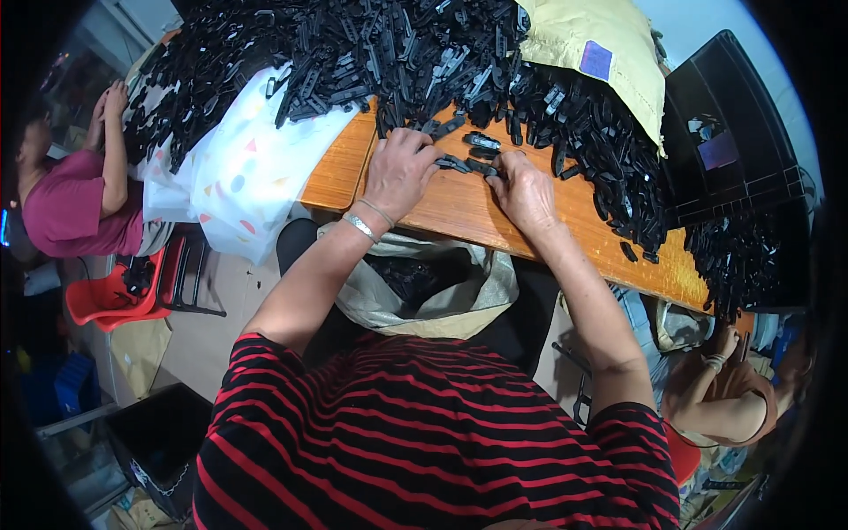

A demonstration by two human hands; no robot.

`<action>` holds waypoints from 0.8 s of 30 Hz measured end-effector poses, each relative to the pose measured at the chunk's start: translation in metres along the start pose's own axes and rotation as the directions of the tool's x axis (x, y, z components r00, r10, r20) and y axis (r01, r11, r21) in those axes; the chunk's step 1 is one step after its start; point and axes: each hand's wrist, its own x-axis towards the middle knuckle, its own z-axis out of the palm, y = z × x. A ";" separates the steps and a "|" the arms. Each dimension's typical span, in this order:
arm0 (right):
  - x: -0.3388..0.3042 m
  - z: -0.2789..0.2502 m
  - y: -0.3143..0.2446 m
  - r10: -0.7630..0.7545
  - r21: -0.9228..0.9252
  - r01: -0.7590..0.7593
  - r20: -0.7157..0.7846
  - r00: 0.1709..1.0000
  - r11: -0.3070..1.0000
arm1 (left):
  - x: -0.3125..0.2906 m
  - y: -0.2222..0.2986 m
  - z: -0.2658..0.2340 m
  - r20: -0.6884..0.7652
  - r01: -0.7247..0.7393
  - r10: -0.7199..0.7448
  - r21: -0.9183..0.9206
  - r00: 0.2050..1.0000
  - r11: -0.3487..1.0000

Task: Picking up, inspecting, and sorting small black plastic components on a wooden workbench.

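My left hand (402, 172) is closed at the near edge of a heap of slim black plastic pieces (389, 53). Its fingertips pinch one end of a small black clip-like piece (453, 163). Across a narrow gap, my right hand (527, 190) has its thumb and fingers closed on another black clip-like piece (481, 166). Just beyond the fingers lies a loose black piece with a shiny face (481, 141). Both hands rest low over the wooden table (450, 208). The undersides of my fingers are hidden.
An open woven sack (481, 305) holding dark contents sits at my lap below the table edge. Patterned white plastic sheeting (256, 168) hangs at left; a yellowish sack (609, 31) lies on the heap. A black panel (733, 132) stands right. Other people sit left and right.
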 end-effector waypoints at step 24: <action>-0.014 0.008 -0.044 0.247 0.139 -0.249 0.037 0.968 0.958 | -0.008 0.001 -0.001 0.037 -0.036 0.040 -0.103 0.999 0.994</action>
